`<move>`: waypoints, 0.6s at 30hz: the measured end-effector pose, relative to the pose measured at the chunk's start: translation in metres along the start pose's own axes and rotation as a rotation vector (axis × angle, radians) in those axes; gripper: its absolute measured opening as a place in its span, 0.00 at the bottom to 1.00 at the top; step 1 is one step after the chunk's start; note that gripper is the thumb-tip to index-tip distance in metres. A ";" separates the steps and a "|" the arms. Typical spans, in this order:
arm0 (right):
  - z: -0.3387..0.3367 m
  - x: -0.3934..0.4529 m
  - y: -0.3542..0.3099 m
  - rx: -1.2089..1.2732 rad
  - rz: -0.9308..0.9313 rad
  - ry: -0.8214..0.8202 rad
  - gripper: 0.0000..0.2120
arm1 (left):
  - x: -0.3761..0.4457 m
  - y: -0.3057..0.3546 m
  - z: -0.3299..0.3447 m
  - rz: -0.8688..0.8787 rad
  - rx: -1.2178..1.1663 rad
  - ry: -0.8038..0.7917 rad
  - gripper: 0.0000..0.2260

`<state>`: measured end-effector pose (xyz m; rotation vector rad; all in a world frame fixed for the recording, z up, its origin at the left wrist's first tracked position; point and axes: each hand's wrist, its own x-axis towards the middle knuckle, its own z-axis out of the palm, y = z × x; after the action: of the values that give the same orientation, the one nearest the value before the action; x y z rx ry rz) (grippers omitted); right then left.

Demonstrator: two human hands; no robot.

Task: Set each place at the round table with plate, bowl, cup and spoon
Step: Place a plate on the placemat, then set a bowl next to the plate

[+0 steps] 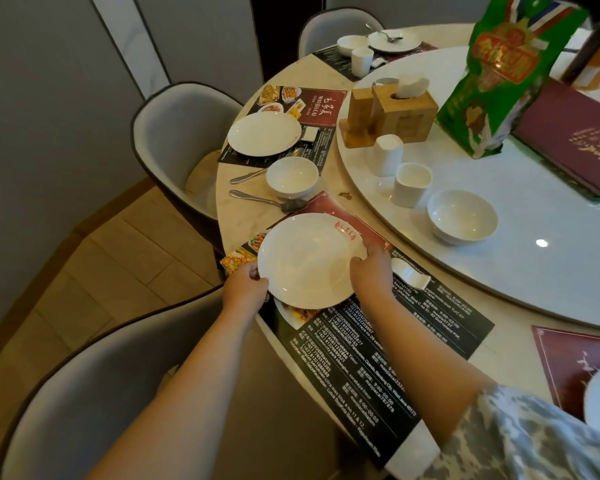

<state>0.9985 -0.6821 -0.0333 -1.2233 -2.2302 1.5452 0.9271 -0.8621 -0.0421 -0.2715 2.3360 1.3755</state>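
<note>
Both of my hands hold a white plate (309,259) over the dark paper placemat (413,341) at the near place. My left hand (245,284) grips its left rim and my right hand (373,268) grips its right rim. A white spoon rest (409,273) lies just right of the plate. Beyond it, two metal spoons (267,201) and a white bowl (291,176) sit between the places. A second plate (264,133) rests on the far placemat. On the turntable (534,271) stand two white cups (411,183) and another bowl (461,216).
Grey chairs (174,133) stand around the round table. The turntable also carries a wooden tissue holder (400,109), a green bag (506,74) and a maroon menu book (575,136). A far place (378,43) holds plate, bowl, cup and spoon.
</note>
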 end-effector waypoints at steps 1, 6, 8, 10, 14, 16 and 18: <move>0.001 0.001 0.000 -0.001 0.001 0.000 0.26 | 0.001 0.000 0.001 -0.001 0.001 -0.001 0.19; 0.001 0.000 0.002 -0.011 0.000 -0.006 0.26 | 0.004 -0.002 0.005 0.032 0.069 -0.008 0.19; -0.002 -0.003 0.003 -0.015 -0.001 -0.021 0.26 | 0.002 0.000 0.007 0.049 0.142 0.027 0.18; -0.007 -0.006 0.005 -0.005 -0.015 -0.042 0.25 | -0.003 0.004 0.010 0.061 0.185 0.084 0.19; -0.024 -0.012 0.012 0.072 -0.066 0.055 0.18 | -0.024 0.026 0.024 0.277 0.280 0.149 0.19; -0.040 -0.012 0.014 0.136 -0.063 0.176 0.13 | -0.032 0.042 0.040 0.381 0.247 0.077 0.15; -0.059 -0.007 0.016 0.204 -0.043 0.298 0.11 | -0.039 0.058 0.062 0.429 0.179 -0.059 0.12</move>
<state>1.0442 -0.6434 -0.0180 -1.2425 -1.8526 1.4253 0.9562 -0.7814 -0.0049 0.3376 2.5409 1.3164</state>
